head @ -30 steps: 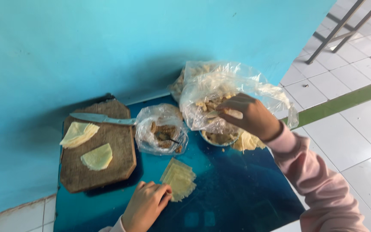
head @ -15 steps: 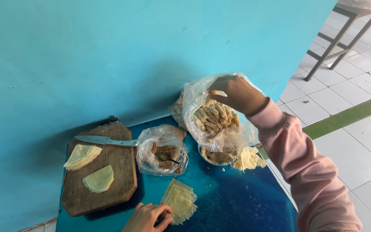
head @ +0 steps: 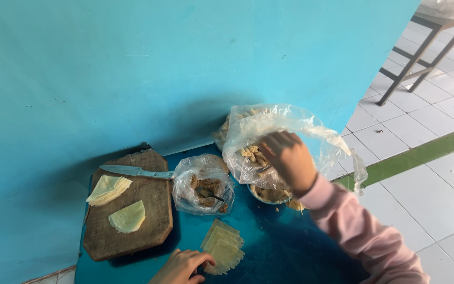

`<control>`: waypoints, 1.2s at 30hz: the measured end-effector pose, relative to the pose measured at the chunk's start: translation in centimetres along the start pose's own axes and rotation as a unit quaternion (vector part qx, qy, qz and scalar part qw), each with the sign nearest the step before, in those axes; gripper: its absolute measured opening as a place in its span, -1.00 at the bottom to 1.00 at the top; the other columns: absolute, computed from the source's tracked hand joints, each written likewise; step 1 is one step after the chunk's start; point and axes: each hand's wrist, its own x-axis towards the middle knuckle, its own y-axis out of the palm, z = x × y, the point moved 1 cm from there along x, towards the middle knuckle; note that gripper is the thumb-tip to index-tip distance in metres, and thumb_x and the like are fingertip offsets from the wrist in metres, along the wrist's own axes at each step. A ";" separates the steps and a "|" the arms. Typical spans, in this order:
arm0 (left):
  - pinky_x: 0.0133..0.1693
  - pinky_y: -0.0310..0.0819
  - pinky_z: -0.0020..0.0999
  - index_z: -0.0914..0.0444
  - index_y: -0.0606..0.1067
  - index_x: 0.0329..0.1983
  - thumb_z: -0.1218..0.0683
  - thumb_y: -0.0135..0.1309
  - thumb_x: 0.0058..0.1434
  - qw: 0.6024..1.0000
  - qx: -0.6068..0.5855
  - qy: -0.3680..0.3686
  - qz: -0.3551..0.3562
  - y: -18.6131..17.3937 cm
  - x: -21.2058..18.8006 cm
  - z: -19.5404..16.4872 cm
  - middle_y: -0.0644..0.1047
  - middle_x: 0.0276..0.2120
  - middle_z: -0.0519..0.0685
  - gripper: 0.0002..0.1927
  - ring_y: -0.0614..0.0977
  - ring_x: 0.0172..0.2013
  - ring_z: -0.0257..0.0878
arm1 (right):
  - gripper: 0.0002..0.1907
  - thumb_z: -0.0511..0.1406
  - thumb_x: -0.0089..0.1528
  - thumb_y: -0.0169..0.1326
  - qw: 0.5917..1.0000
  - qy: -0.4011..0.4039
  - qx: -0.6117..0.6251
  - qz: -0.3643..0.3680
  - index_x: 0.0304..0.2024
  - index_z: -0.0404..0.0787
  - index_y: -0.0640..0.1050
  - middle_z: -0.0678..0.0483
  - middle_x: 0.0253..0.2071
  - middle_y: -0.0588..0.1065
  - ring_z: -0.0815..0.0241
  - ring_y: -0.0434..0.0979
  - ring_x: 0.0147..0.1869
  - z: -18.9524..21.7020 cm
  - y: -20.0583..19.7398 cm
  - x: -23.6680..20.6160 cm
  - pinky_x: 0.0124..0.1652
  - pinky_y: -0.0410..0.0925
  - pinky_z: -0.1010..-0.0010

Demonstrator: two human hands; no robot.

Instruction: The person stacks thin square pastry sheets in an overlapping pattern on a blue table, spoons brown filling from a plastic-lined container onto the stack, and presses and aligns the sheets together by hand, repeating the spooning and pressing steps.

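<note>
**Right hand at the big bag, left hand on the wrappers**

I see my right hand raised over the back right part of the blue tabletop. Its fingers are curled closed on the clear plastic of a large bag, which holds pale rolled pieces. The bag hangs open and wide around the hand, and its lower part sits over a bowl with more of the same pieces inside. The pink sleeve covers my arm down to the wrist.

My left hand is at the bottom edge of the view, low on the tabletop. Its fingers are bent and the tips touch the near corner of a small stack of thin square wrappers. I cannot tell if it pinches a sheet or only rests on it.

Between the 2 hands, a smaller clear bag lies open with a brown filling and a dark spoon in it. To the left is a worn wooden cutting board. On it lie 2 folded pale wrappers, 1 near the upper left corner and 1 near the middle. A knife lies across the far edge of the board, its handle toward the smaller bag.

Behind all this stands a turquoise wall, and to the right is a white tiled floor
</note>
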 end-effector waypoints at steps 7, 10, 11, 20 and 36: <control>0.11 0.25 -0.26 0.03 0.55 0.06 0.16 0.28 0.16 1.000 -0.007 -0.011 -0.022 -0.4 -0.5 -1.0 0.64 -0.09 -0.22 -0.62 0.61 -0.06 -0.33 | -0.82 -0.27 0.17 0.27 0.996 -0.030 -0.081 -0.030 -0.24 -0.20 0.58 0.05 -0.31 0.57 0.09 0.58 -0.18 3.3 1.3 -0.7 -0.16 0.35 0.23; 0.10 0.26 -0.25 0.04 0.56 0.03 0.14 0.28 0.17 1.000 0.002 -0.010 -0.026 -0.5 -0.6 -1.4 0.64 -0.11 -0.21 -0.65 0.60 -0.05 -0.32 | -0.81 -0.25 0.23 0.27 0.998 -0.016 -0.063 -0.023 -0.28 -0.21 0.55 0.05 -0.33 0.57 0.10 0.58 -0.18 3.7 1.0 -0.7 -0.14 0.35 0.22; 0.11 0.24 -0.24 0.05 0.56 0.03 0.15 0.27 0.17 1.000 0.003 -0.005 -0.025 -0.5 -0.6 -1.6 0.64 -0.12 -0.20 -0.65 0.59 -0.05 -0.30 | -0.80 -0.24 0.22 0.27 0.998 -0.016 -0.049 -0.027 -0.26 -0.22 0.55 0.05 -0.30 0.58 0.10 0.58 -0.17 3.8 0.8 -0.8 -0.14 0.34 0.23; 0.06 0.24 -0.21 0.09 0.56 -0.01 0.20 0.25 0.15 0.997 -0.001 0.043 -0.063 -1.0 -1.7 -2.7 0.62 -0.16 -0.16 -0.67 0.58 -0.04 -0.20 | -0.83 -0.28 0.29 0.19 0.999 0.017 -0.038 0.010 -0.17 -0.26 0.55 0.03 -0.26 0.60 0.14 0.59 -0.17 3.3 1.2 -1.4 -0.16 0.35 0.28; -0.14 0.33 -0.21 0.14 0.56 -0.25 0.13 0.26 0.20 0.938 -0.010 0.153 -0.312 1.7 -2.8 -2.9 0.62 -0.25 -0.15 -0.89 0.63 -0.19 -0.20 | -0.84 -0.31 0.20 0.17 0.991 0.001 0.093 0.095 -0.20 -0.24 0.57 0.01 -0.27 0.59 0.03 0.63 -0.22 11.1 -4.8 -4.2 -0.26 0.46 0.25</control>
